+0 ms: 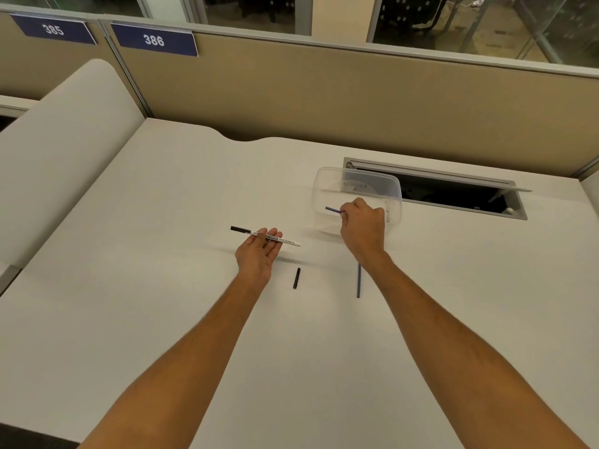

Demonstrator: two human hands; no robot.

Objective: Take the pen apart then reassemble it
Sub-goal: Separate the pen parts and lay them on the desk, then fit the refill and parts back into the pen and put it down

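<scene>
A white whiteboard marker [285, 241] with a black cap end at its left lies across the fingers of my left hand [257, 254], which is palm up with fingers loosely apart. My right hand [363, 226] is closed around a thin blue rod [334, 209] whose tip sticks out to the left, in front of a clear plastic container [356, 179]. A small black piece [296, 278] lies on the white desk [162, 222] between my hands. Another thin blue rod [358, 281] lies on the desk, partly under my right wrist.
An open cable hatch [453, 196] sits in the desk behind the container. A beige partition [324, 98] with number plates 385 and 386 runs along the back. A white rounded divider [64, 150] stands at the left.
</scene>
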